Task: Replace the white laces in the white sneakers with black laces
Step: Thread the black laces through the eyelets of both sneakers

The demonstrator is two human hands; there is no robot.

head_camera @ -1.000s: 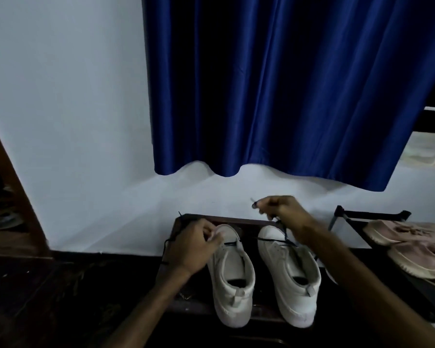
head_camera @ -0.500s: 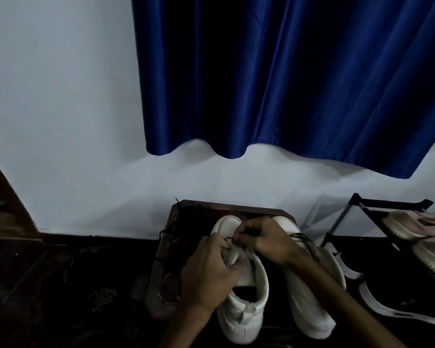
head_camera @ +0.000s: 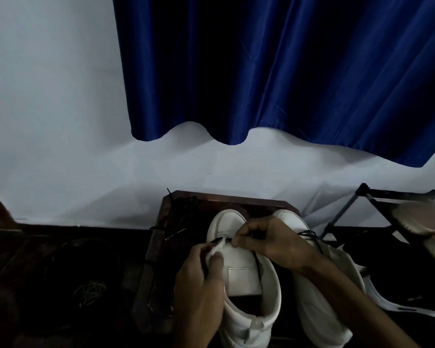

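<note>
Two white sneakers stand side by side on a dark wooden stool (head_camera: 226,200), toes toward the wall. My left hand (head_camera: 201,277) grips the left flap of the left sneaker (head_camera: 244,270) near its lowest eyelets. My right hand (head_camera: 269,241) pinches the end of a black lace (head_camera: 217,239) at the same eyelet row. The right sneaker (head_camera: 319,305) lies partly under my right forearm, with a black lace (head_camera: 309,233) threaded near its toe. More black lace lies loose on the stool's left part.
A blue curtain (head_camera: 286,71) hangs over the white wall behind the stool. A black metal shoe rack (head_camera: 377,197) holding pinkish shoes (head_camera: 422,222) stands at the right. White sandals (head_camera: 397,307) lie on the dark floor beside it. A wooden frame edges the far left.
My right hand came down from a raised position over the right sneaker to the left sneaker's eyelets. My left hand shifted its grip on that sneaker's flap. The camera moved closer.
</note>
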